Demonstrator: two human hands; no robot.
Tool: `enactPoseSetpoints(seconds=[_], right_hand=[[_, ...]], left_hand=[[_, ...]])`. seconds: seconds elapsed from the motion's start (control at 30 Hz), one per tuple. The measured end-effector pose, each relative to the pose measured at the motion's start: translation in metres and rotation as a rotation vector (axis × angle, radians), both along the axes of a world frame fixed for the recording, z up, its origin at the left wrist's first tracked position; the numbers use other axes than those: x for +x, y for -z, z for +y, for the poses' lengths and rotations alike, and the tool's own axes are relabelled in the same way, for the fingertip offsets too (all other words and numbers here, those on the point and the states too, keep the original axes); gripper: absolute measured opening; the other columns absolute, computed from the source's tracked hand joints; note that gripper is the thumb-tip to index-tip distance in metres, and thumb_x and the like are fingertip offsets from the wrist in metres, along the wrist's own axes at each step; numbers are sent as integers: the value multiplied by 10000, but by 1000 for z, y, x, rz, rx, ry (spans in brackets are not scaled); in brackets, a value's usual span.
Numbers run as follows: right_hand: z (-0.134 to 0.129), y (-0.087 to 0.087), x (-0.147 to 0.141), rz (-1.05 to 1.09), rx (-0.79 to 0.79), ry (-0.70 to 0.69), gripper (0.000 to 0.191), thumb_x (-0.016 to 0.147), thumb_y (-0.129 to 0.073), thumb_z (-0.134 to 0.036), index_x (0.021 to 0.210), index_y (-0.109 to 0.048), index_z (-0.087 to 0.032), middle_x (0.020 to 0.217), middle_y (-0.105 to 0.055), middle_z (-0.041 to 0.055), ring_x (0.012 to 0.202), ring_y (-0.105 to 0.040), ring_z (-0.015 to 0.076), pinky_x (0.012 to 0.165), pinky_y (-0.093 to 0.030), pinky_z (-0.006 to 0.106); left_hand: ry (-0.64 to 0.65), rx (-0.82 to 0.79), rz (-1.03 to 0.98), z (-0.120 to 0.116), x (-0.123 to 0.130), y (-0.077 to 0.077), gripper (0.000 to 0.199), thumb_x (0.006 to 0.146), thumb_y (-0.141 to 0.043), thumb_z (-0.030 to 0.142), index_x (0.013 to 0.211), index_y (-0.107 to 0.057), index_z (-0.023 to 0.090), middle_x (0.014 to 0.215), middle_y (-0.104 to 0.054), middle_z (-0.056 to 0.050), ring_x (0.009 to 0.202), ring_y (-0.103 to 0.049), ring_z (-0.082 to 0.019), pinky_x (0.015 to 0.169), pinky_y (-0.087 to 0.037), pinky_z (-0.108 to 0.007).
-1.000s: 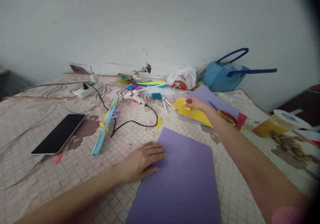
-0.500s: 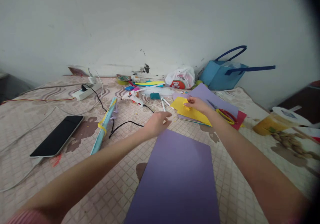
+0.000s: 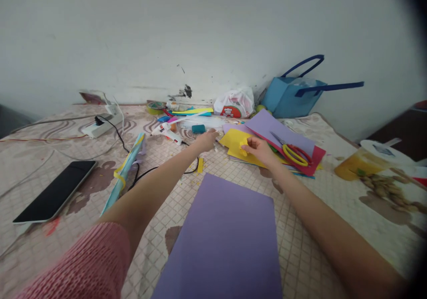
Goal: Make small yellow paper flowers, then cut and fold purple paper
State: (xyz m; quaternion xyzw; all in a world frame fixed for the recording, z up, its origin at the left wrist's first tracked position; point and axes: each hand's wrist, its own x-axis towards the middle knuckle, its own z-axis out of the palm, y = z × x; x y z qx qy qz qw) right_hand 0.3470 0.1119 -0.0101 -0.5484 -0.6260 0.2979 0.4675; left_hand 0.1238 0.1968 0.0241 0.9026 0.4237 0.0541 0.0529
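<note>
My right hand (image 3: 262, 151) pinches a small yellow paper piece (image 3: 244, 147), held over a yellow sheet (image 3: 233, 138). Farther left, my left hand (image 3: 207, 141) reaches over the spot where slim white pens lay. Its fingers point forward and are partly hidden, so I cannot tell whether they grip anything. A large purple sheet (image 3: 223, 241) lies between my forearms. Scissors with red and yellow handles (image 3: 296, 154) rest on purple and red sheets (image 3: 280, 132) to the right. Beside my left hand are a teal block (image 3: 198, 129) and a white glue gun (image 3: 168, 133).
At left lie a phone (image 3: 56, 190), a power strip (image 3: 103, 125) and a light-blue folded strip (image 3: 123, 174); cords cross the cloth. A plastic bag (image 3: 235, 103) and blue tote (image 3: 290, 96) stand by the wall. A drink cup (image 3: 363, 161) and peanuts (image 3: 387, 190) are at right.
My left hand has moved forward over the pens, uncovering a short yellow strip on the cloth. My right hand still holds the yellow piece, slightly lower. The view has shifted right.
</note>
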Motion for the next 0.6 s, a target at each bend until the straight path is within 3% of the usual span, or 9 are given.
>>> enactPoseSetpoints(seconds=[0.13, 0.23, 0.47, 0.6], right_hand=[[-1, 5, 1, 13, 5, 1, 326, 675, -689, -495, 745, -546, -211, 694, -594, -5, 624, -547, 154, 591, -443, 291], [-1, 7, 2, 19, 8, 1, 305, 682, -695, -465, 730, -538, -208, 679, -569, -20, 596, -525, 136, 575, -418, 278], [0, 7, 1, 26, -4, 2, 272, 699, -685, -441, 758, -553, -210, 696, -579, -18, 606, -530, 140, 589, -416, 286], [-1, 7, 0, 30, -9, 9, 272, 701, -672, -451, 762, -552, -214, 704, -591, -12, 616, -540, 144, 601, -427, 293]], left_hand=[[103, 52, 39, 10, 5, 6, 315, 845, -474, 122, 1122, -600, 206, 1192, -573, -75, 1099, -571, -187, 919, -440, -260], [91, 96, 58, 12, 3, 12, 255, 886, -440, 171, 1067, -619, 159, 1137, -579, -118, 1070, -589, -228, 877, -463, -309], [-106, 110, 53, 15, -12, 9, 275, 872, -401, 66, 1045, -609, 117, 1091, -579, -159, 1089, -578, -263, 882, -457, -353], [-227, 72, -27, 15, 1, 1, 339, 850, -406, 75, 1159, -538, 119, 1224, -518, -187, 1108, -564, -271, 865, -469, -370]])
